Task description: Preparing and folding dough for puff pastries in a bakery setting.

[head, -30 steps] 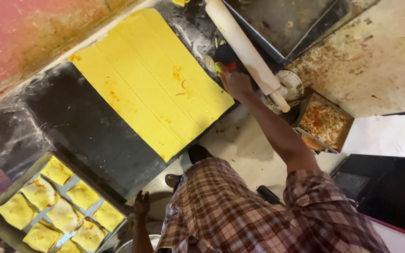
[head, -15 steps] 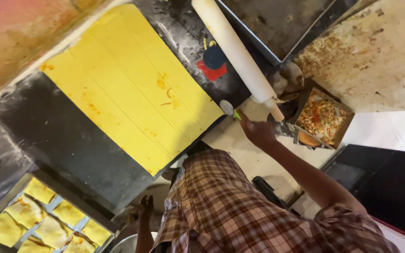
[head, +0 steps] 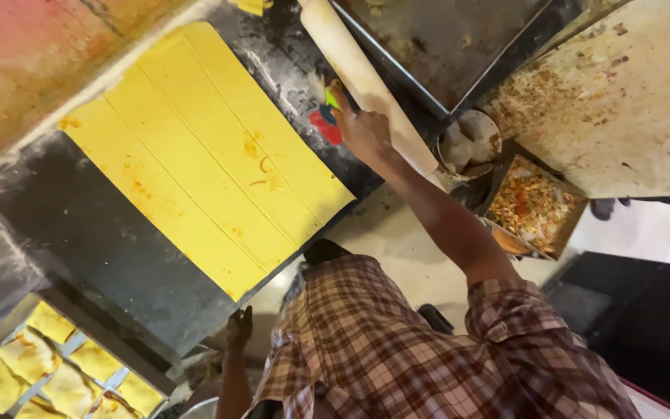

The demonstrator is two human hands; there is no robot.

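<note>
While the right hand (head: 362, 130) is reaching out over the dark worktop (head: 102, 248), its fingers are closing around a small green and blue tool (head: 329, 101), which is sticking out just past the fingertips. A long rolling pin (head: 366, 81) is lying right beside that hand, and the scored yellow dough sheet (head: 203, 155) is spreading out on its other side. The left hand (head: 238, 326) is curling loosely over the worktop's near edge, well apart from the tool.

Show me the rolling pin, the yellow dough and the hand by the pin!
rolling pin (head: 366, 81), head view, middle of its barrel
yellow dough sheet (head: 203, 155), head view, centre strip
right hand (head: 362, 132), head view, back of hand
</note>
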